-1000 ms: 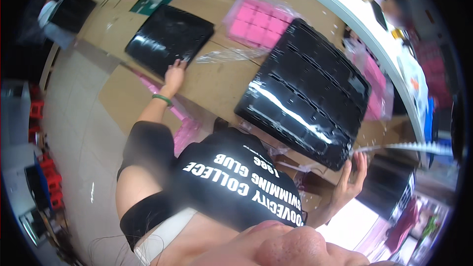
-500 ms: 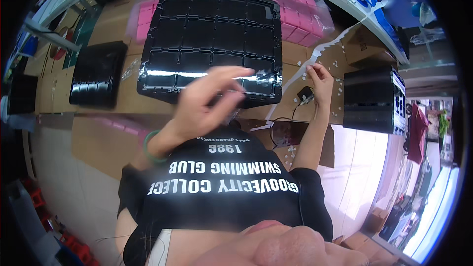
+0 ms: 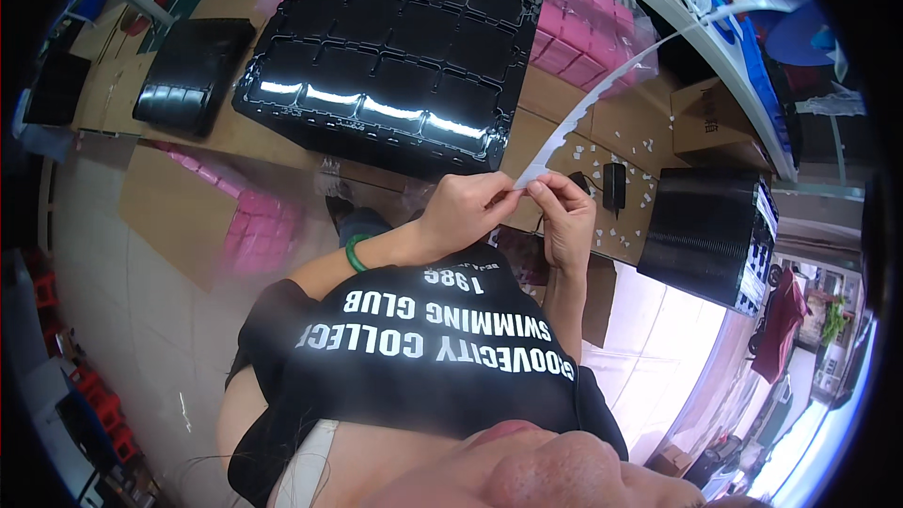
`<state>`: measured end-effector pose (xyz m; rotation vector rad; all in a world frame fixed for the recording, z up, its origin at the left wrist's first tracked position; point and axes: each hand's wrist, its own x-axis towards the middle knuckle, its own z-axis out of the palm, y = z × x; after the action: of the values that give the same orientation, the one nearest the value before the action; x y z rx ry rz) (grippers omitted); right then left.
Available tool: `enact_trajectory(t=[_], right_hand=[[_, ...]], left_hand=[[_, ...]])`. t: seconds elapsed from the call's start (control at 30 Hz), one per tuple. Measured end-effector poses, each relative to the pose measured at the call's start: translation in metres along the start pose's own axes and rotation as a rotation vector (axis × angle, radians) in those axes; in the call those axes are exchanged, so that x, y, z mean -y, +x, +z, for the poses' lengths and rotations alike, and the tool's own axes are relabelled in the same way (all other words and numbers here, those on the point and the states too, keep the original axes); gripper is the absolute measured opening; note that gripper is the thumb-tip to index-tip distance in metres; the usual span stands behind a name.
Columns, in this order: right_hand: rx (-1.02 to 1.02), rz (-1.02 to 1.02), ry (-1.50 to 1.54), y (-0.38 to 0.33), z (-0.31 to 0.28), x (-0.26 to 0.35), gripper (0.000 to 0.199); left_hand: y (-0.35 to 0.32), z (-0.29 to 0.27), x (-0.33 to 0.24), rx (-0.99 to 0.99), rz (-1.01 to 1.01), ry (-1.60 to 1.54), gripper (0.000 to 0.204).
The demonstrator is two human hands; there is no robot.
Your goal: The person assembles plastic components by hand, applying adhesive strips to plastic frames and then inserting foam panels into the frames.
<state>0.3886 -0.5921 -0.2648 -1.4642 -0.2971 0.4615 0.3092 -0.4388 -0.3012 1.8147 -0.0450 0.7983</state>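
A long white strip (image 3: 562, 134) with a jagged edge runs from my fingertips up and right, past the shelf edge. Its near end is pinched by my left hand (image 3: 466, 214), fingers closed and a green bangle on the wrist. Right beside it, my right hand (image 3: 567, 219) also pinches that end between thumb and finger. Just beyond my hands stands a tall stack of glossy black plastic trays (image 3: 395, 61) with moulded compartments. Whether anything else is under my fingertips cannot be seen.
Pink trays in clear wrap (image 3: 581, 28) lie behind the black stack. More black trays stand at right (image 3: 705, 235) and left (image 3: 193, 75). White scraps (image 3: 635, 155) and a small black adapter (image 3: 614, 186) lie on the cardboard-covered table. A shelf edge (image 3: 752, 103) crosses the upper right.
My left hand has come over from in front of the black trays to meet my right hand. Both now hold the strip's near end, closer to my body. The view has turned.
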Motion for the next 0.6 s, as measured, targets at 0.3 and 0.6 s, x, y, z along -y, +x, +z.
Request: enact_trajectory(t=[0.3,0.6], right_hand=[[0.240,-0.378,-0.578,0.047,0.028,0.048,0.008],[0.352,-0.593,-1.297,0.074,0.071,0.037,0.009]], left_hand=[[-0.016,-0.044,-0.006,-0.119,0.456,0.441,0.019],[-0.019,-0.056,0.010,0.008,0.454,0.177,0.028]])
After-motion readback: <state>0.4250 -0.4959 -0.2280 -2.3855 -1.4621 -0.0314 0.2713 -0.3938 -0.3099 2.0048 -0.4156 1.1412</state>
